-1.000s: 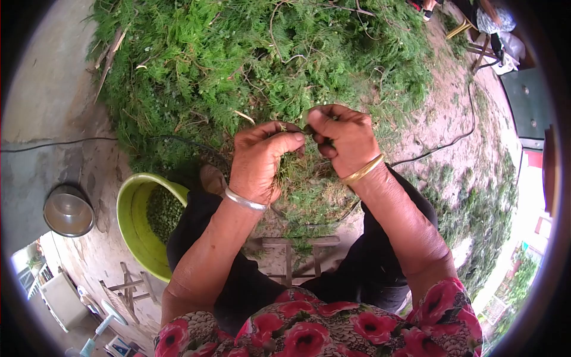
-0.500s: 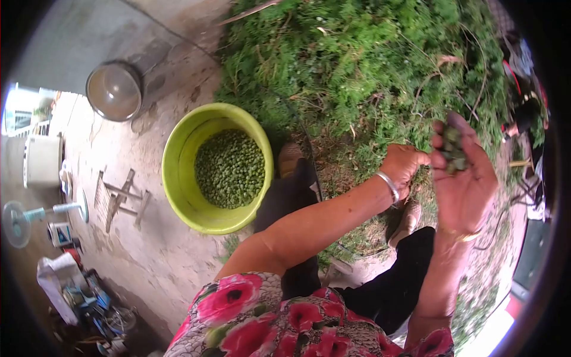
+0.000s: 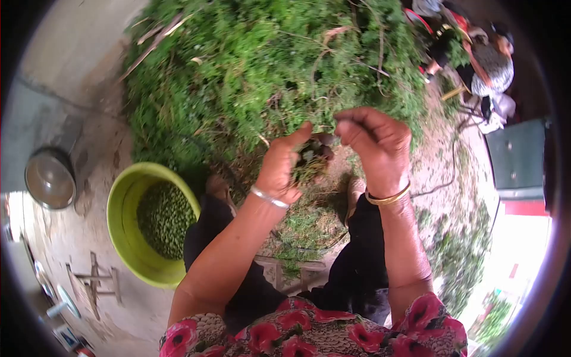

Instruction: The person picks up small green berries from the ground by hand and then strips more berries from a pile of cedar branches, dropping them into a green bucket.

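Observation:
My left hand (image 3: pixel 281 163), with a silver bangle, is cupped around a clump of small green pieces (image 3: pixel 309 162); its fingers are partly hidden. To its right, my right hand (image 3: pixel 377 140), with a gold bangle, has thumb and fingertips pinched together beside the clump. What the pinch holds, if anything, is too small to tell. At the lower left stands a yellow-green bucket (image 3: pixel 119 223) partly filled with small round green pieces (image 3: pixel 166 220). A large heap of leafy green branches (image 3: pixel 256 65) lies beyond my hands.
A metal bowl (image 3: pixel 50 178) is at the far left, above a small wooden stool (image 3: pixel 92 282). Another person (image 3: pixel 491 65) sits at the upper right, near a dark green box (image 3: pixel 520 157). My feet are on either side of scattered green bits on the ground.
The view has swung right, so the bucket sits farther left and lower. My right hand, which held green pieces in its open palm, is now pinched; the clump is in my left hand.

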### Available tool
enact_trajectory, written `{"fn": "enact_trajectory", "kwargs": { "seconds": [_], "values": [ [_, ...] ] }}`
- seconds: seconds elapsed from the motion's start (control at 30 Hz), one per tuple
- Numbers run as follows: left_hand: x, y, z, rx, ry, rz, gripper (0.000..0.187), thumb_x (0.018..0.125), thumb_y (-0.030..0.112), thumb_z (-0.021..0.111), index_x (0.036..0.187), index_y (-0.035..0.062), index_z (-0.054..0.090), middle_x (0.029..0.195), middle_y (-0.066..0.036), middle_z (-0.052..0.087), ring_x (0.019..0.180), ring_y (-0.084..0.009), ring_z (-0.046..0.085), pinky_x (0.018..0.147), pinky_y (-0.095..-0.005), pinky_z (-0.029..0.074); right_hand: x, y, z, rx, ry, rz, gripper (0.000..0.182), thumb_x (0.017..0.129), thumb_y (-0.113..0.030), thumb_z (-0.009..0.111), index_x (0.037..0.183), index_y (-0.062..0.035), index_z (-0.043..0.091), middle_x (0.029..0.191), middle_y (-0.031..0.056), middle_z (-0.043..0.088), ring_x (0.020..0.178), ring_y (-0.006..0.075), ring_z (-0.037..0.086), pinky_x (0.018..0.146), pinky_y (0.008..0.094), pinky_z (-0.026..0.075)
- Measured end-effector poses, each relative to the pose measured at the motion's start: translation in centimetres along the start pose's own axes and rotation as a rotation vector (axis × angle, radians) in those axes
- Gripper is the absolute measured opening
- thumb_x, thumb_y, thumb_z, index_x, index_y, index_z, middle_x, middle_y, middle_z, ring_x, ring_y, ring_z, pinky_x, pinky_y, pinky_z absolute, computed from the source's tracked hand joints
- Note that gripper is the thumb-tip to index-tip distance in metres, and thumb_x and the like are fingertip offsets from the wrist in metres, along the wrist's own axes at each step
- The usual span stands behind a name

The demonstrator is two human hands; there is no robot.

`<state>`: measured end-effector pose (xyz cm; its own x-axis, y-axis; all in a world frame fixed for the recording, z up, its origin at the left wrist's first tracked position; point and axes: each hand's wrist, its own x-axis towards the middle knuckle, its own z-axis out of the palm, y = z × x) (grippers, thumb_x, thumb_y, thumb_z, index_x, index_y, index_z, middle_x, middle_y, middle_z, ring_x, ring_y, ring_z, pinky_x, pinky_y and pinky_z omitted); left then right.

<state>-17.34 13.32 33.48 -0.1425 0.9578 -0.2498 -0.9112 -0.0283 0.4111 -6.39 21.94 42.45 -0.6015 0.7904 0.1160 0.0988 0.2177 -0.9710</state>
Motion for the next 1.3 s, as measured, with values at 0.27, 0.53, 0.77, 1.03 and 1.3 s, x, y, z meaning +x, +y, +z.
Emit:
{"fn": "enact_trajectory", "kwargs": {
  "seconds": [0.27,0.53,0.77,1.03,1.3],
  "values": [
    [1.3,-2.2,2.1,0.051,0.165,-0.136,0.031,0.092,0.034,0.058,0.094,0.0031,0.06,0.086,-0.006,0.062,0.071,-0.0142,0.064,0.059,-0.0281,0.055,-1.3,5.2,-4.4,-0.231,-0.249,-0.031,0.016,0.076,0.001,0.067,0.091,-0.0004,0.067,0.077,0.0086,0.063,0.066,0.0188,0.064,0.06,0.0308,0.05],
    [3.3,-4.2,2.2,0.172,0.223,-0.236,0.035,0.093,0.036,0.055,0.091,0.0017,0.059,0.083,-0.008,0.064,0.066,-0.0158,0.064,0.056,-0.0268,0.054,-1.4,9.3,-6.7,-0.393,-0.252,-0.148,0.018,0.072,0.001,0.063,0.089,-0.0007,0.065,0.08,0.0172,0.061,0.07,0.0327,0.064,0.063,0.0377,0.052],
    [4.1,-4.5,2.0,0.212,0.128,-0.235,0.053,0.094,0.046,0.048,0.094,-0.0056,0.06,0.08,-0.016,0.065,0.063,-0.02,0.064,0.055,-0.0282,0.053,-1.4,7.4,-8.8,-0.019,-0.207,-0.013,0.023,0.074,0.009,0.048,0.09,0.0042,0.065,0.077,0.0122,0.063,0.063,0.0178,0.067,0.054,0.0297,0.051],
    [3.7,-4.4,2.8,0.278,0.152,-0.172,0.056,0.093,0.048,0.05,0.098,-0.007,0.061,0.08,-0.015,0.066,0.06,-0.0185,0.064,0.047,-0.0242,0.05,-2.3,7.6,-10.9,0.121,-0.252,0.267,0.026,0.079,-0.002,0.047,0.092,0.0019,0.07,0.062,0.0022,0.059,0.054,0.0058,0.05,0.05,0.0231,0.04],
    [3.7,-4.8,1.8,0.256,0.133,-0.22,0.058,0.092,0.051,0.049,0.095,-0.0049,0.061,0.081,-0.014,0.065,0.068,-0.0183,0.064,0.058,-0.0275,0.052,-1.8,7.3,-9.1,0.252,-0.275,0.356,0.018,0.083,-0.008,0.064,0.094,0.0057,0.065,0.073,0.006,0.063,0.064,0.0085,0.058,0.056,0.0224,0.047]
  ]
}}
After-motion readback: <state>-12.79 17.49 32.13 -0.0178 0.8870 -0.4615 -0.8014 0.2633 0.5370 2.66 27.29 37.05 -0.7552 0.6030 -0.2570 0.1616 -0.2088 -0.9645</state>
